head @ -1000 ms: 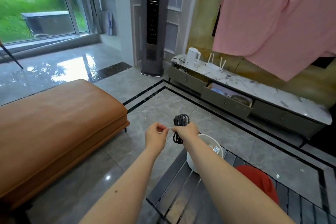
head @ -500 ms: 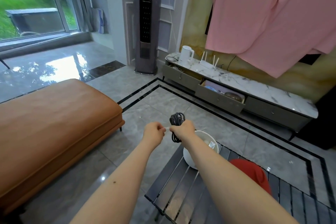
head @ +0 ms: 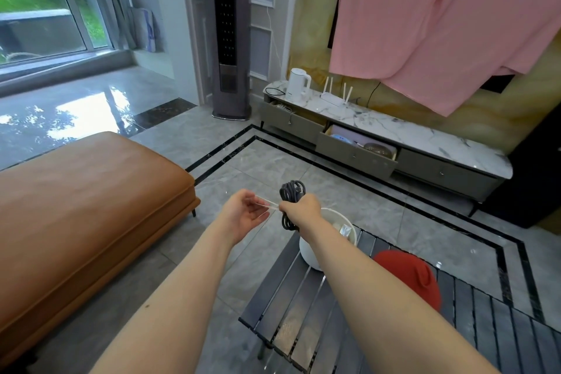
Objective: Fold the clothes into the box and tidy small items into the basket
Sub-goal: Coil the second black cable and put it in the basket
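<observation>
My right hand (head: 301, 210) grips a coiled dark cable (head: 290, 192) upright in the air, just left of and above the white basket (head: 346, 222). A thin white tie (head: 267, 203) stretches from the coil to my left hand (head: 246, 213), which pinches its end with the other fingers spread loosely. The basket stands at the near-left corner of the dark slatted table (head: 394, 328) and holds some small items, partly hidden by my right forearm. A pink garment (head: 440, 18) hangs at the upper right.
A red cap (head: 409, 278) lies on the table right of the basket. An orange leather bench (head: 85, 215) fills the left. A low marble-topped cabinet (head: 409, 133) with an open drawer, kettle (head: 299, 86) and router runs along the far wall, beside a tall tower unit (head: 231, 33).
My left hand has opened out and drawn slightly left, so the white tie is now stretched between the hands. The view has shifted a little to the right.
</observation>
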A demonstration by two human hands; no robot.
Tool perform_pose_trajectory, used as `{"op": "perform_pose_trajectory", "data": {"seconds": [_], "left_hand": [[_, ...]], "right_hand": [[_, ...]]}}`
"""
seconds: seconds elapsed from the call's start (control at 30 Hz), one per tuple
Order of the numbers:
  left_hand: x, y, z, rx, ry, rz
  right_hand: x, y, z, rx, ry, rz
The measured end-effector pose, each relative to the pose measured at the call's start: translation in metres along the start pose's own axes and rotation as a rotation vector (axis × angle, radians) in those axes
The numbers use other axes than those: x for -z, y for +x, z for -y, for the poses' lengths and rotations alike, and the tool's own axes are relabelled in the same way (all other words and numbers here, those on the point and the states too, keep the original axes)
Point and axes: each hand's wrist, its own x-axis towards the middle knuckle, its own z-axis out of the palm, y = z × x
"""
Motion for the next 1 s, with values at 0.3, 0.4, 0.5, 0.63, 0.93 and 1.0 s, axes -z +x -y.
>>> {"op": "perform_pose_trajectory", "data": {"seconds": [0.3, 0.4, 0.5, 0.63, 0.93, 1.0], "left_hand": [[-0.019, 0.001, -0.016, -0.094, -0.278, 0.02], [-0.019, -0.002, -0.015, -0.145, -0.102, 0.086], [-0.012, -0.004, -0.025, -0.282, 0.093, 0.053], [0.006, -0.008, -0.03, -0.367, 0.45, -0.035], [0.004, -0.018, -0.028, -0.342, 0.633, 0.197], [-0.003, -0.02, -0.031, -0.372, 0.718, 0.239]], "right_hand": [[-0.002, -0.013, 0.015, 0.127, 0.022, 0.027], [0.001, -0.014, 0.023, 0.212, 0.055, 0.056], [0.008, -0.014, 0.03, 0.267, 0.055, 0.066], [0.017, -0.01, 0.025, 0.237, 0.026, 0.054], [0.029, -0.018, 0.027, 0.252, -0.355, 0.098], [0.031, -0.02, 0.027, 0.268, -0.44, 0.13]]}}
